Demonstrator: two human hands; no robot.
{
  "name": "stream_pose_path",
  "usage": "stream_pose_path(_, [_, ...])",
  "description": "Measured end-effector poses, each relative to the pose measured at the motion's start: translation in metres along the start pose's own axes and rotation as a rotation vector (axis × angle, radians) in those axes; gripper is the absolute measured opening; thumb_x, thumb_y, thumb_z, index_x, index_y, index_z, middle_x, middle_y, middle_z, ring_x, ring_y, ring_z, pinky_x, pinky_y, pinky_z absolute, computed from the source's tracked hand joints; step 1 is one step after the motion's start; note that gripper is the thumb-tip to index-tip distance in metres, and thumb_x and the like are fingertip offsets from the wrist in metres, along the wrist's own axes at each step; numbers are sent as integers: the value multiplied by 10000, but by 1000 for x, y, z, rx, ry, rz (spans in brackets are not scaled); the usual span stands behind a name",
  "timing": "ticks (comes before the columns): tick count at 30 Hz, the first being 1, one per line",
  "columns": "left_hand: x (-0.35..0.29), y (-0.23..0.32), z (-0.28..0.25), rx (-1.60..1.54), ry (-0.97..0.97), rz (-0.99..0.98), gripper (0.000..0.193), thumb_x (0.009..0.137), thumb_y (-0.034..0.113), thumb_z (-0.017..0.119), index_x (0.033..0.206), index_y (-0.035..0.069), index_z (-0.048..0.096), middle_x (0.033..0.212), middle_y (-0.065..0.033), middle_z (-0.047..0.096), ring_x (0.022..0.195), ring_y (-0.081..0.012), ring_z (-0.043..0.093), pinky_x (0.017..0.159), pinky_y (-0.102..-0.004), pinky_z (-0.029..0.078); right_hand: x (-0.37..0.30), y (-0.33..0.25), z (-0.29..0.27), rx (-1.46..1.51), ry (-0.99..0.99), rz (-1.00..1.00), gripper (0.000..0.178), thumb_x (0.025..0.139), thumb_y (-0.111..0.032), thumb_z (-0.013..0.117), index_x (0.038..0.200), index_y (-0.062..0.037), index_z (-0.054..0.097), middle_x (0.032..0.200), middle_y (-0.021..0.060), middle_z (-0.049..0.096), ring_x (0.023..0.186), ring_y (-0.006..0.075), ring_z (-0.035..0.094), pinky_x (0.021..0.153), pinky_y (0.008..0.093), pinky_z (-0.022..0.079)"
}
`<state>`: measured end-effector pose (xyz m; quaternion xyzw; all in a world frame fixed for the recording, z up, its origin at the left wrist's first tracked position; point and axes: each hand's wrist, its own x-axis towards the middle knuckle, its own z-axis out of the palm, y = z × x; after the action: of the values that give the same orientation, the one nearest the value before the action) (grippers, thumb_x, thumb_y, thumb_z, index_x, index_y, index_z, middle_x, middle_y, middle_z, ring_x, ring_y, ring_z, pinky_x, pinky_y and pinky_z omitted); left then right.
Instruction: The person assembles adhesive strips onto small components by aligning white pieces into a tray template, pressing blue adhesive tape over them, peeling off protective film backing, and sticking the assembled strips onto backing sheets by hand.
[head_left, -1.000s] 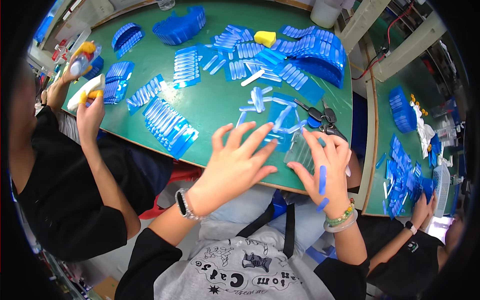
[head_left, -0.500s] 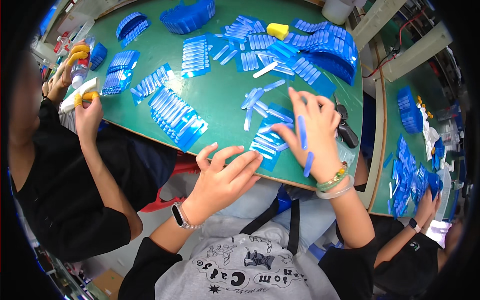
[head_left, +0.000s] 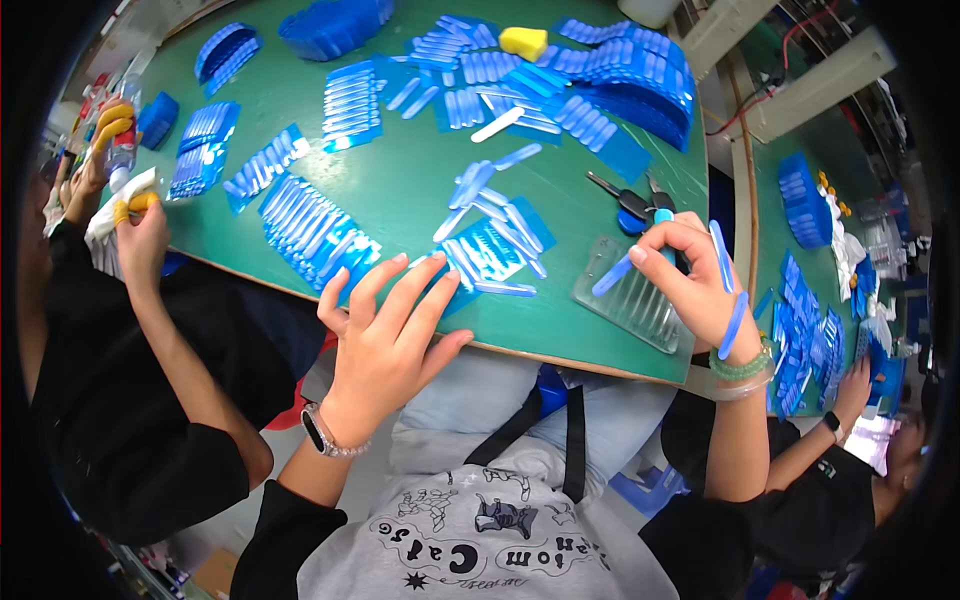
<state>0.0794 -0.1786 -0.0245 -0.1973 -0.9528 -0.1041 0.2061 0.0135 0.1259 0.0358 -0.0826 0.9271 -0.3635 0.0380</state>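
My left hand (head_left: pixel 395 340) has its fingers spread, with the fingertips at the near edge of a blue film sheet (head_left: pixel 490 250) bearing several glossy oblong strips. Loose blue strips (head_left: pixel 478 185) lie across and beyond that sheet. To the right, my right hand (head_left: pixel 700 285) pinches one blue strip (head_left: pixel 612 277) between thumb and fingers, above a clear ribbed plastic tray (head_left: pixel 632 310). Two more blue strips (head_left: pixel 734 325) cling to the back of that hand and its fingers. Just beyond it lie keys (head_left: pixel 628 203), partly hidden, beside a small teal piece (head_left: pixel 662 215).
Stacks of blue strip sheets (head_left: pixel 350 105) cover much of the green table (head_left: pixel 400 205), with a curved blue pile (head_left: pixel 640 95) at far right and a yellow lump (head_left: pixel 524 41) near it. A co-worker's hand (head_left: pixel 140 240) holds white cloth at left; another person works at right.
My right hand has moved right, off the blue sheet, uncovering the clear tray and keys. It now pinches a strip. My left hand has spread its fingers; the view has shifted slightly.
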Motion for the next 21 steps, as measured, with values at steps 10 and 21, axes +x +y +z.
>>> stream_pose_path(10, [44, 70, -2, -620, 50, -37, 284, 729, 143, 812, 992, 116, 708, 1021, -8, 676, 985, -214, 582, 907, -360, 336, -12, 1, -7, 379, -177, -80, 115, 868, -164, 710, 845, -55, 679, 865, 27, 626, 930, 186, 534, 882, 325, 394])
stream_pose_path(21, [57, 87, 19, -863, 223, -195, 217, 724, 46, 816, 910, 83, 710, 944, -22, 716, 887, -215, 619, 830, -312, 392, -10, 13, -3, 282, -73, -326, 53, 792, -108, 763, 829, -100, 727, 848, 17, 686, 896, 209, 534, 887, 367, 400])
